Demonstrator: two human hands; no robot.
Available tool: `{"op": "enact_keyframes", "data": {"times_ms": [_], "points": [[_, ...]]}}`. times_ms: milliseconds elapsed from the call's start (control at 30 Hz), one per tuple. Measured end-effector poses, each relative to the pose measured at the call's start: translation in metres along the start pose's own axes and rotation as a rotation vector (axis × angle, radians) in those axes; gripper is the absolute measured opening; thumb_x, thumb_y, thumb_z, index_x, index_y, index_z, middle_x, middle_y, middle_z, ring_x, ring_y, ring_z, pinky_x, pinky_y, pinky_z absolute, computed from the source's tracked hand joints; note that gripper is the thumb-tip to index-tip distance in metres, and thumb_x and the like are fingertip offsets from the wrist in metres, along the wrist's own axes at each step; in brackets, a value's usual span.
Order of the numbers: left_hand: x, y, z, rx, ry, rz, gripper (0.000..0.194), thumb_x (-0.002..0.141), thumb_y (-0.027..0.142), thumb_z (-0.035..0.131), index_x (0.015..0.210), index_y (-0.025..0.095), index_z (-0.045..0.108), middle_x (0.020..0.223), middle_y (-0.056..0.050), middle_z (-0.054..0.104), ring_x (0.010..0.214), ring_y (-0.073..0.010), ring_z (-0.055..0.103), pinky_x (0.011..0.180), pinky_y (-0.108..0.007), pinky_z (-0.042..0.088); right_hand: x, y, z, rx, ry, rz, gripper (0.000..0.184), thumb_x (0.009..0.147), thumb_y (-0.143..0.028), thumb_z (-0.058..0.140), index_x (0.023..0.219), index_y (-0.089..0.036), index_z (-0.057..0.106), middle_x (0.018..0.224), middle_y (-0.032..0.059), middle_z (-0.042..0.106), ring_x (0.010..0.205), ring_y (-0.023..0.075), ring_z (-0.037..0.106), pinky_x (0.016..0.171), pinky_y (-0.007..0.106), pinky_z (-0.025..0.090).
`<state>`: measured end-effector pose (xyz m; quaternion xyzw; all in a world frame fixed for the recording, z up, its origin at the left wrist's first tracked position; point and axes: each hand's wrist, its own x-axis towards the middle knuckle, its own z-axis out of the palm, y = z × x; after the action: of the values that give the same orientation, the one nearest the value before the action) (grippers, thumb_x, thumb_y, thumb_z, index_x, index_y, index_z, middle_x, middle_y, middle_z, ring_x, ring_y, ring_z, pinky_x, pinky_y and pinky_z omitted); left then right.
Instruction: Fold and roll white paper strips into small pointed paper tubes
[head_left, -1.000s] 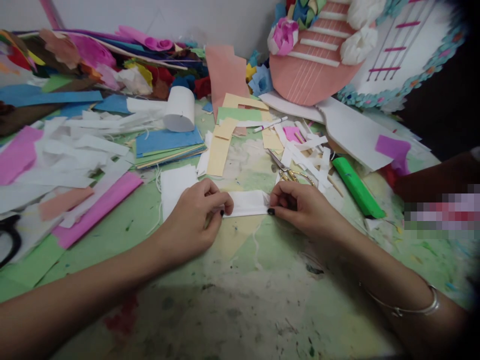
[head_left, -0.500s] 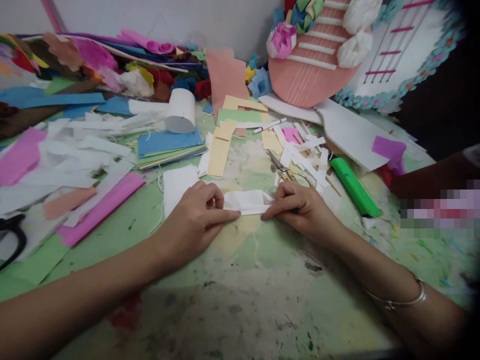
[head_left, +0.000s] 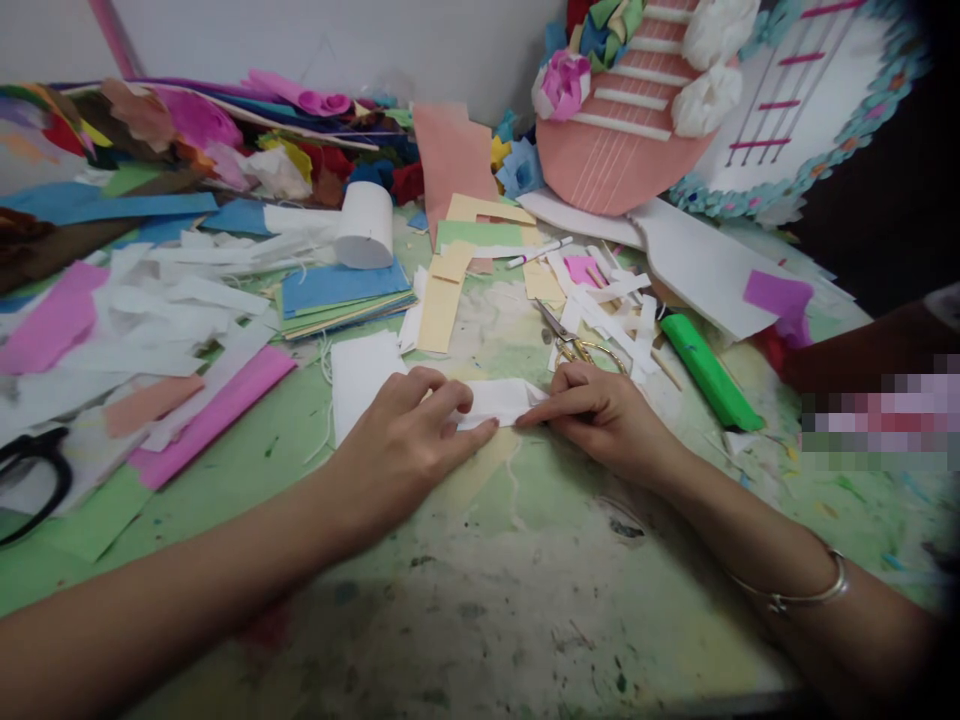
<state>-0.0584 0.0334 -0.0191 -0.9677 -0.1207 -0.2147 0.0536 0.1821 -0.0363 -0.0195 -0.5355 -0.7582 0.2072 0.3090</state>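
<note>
At the far left of the paint-stained pale green tabletop (head_left: 450,620), I see a curved black plastic handle loop (head_left: 61,478). Next to it lies a loose heap of white paper strips (head_left: 202,295), with a long bright pink paper strip (head_left: 221,412) slanting along its near side. Then comes a flat stack of blue, green and yellow paper (head_left: 341,285), with a white paper cylinder (head_left: 365,225) just behind it and a square white sheet (head_left: 364,370) in front. The person's left hand (head_left: 416,425) overlaps that sheet, fingers curled, gripping the left end of a narrow folded white paper strip (head_left: 499,400) with the thumb along its near edge. The strip lies on the table between both hands. Gold-handled metal scissors (head_left: 574,347) rest just beyond the right hand (head_left: 600,410), which pinches the strip's right end. A bright green, bar-shaped bundle (head_left: 712,372) lies farther right.
</note>
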Motion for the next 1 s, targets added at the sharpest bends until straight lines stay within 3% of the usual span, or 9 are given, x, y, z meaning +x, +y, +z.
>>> {"op": "enact_keyframes", "data": {"times_ms": [167,300,500,733,1000], "points": [[0.000,0.004,-0.005,0.043,0.010,0.049,0.025,0.095,0.013,0.045,0.110,0.012,0.066,0.095,-0.010,0.066,0.098,-0.0270,0.049,0.077,-0.040,0.041,-0.002,0.001,0.004,-0.154,-0.001,-0.145,0.043,0.086,-0.002,0.046,0.102,-0.029,0.076,0.074,0.0012,0.049,0.072,0.0142,0.045,0.067,0.030,0.033],[-0.001,0.005,-0.008,0.125,0.028,0.073,0.023,0.095,0.012,0.045,0.102,0.009,0.067,0.090,-0.009,0.068,0.098,-0.0276,0.052,0.075,-0.039,0.039,-0.002,-0.002,0.006,-0.282,-0.037,-0.184,0.045,0.084,0.000,0.048,0.103,-0.031,0.075,0.076,0.0020,0.047,0.075,0.0164,0.041,0.070,0.033,0.030],[-0.004,0.007,-0.008,0.197,0.019,0.113,0.023,0.094,0.009,0.045,0.099,0.011,0.068,0.091,-0.009,0.070,0.102,-0.0282,0.056,0.074,-0.040,0.040,-0.003,-0.004,0.007,-0.346,-0.082,-0.145,0.036,0.083,-0.004,0.055,0.098,-0.030,0.076,0.078,0.0032,0.047,0.077,0.0180,0.041,0.074,0.036,0.029],[-0.002,0.012,-0.013,0.255,-0.004,0.139,0.024,0.093,0.006,0.046,0.097,0.009,0.069,0.083,-0.010,0.070,0.095,-0.0271,0.060,0.071,-0.038,0.043,-0.005,-0.005,0.001,-0.332,-0.032,-0.097,0.032,0.085,-0.007,0.055,0.091,-0.028,0.078,0.071,0.0024,0.048,0.072,0.0167,0.041,0.068,0.033,0.026],[-0.003,0.014,-0.014,0.212,-0.025,0.151,0.023,0.090,0.003,0.047,0.094,0.001,0.070,0.080,-0.013,0.068,0.091,-0.0302,0.062,0.070,-0.040,0.046,-0.005,-0.010,-0.010,-0.416,-0.086,-0.094,0.027,0.089,-0.014,0.056,0.089,-0.029,0.079,0.063,0.0018,0.047,0.068,0.0161,0.040,0.067,0.034,0.022]]}}
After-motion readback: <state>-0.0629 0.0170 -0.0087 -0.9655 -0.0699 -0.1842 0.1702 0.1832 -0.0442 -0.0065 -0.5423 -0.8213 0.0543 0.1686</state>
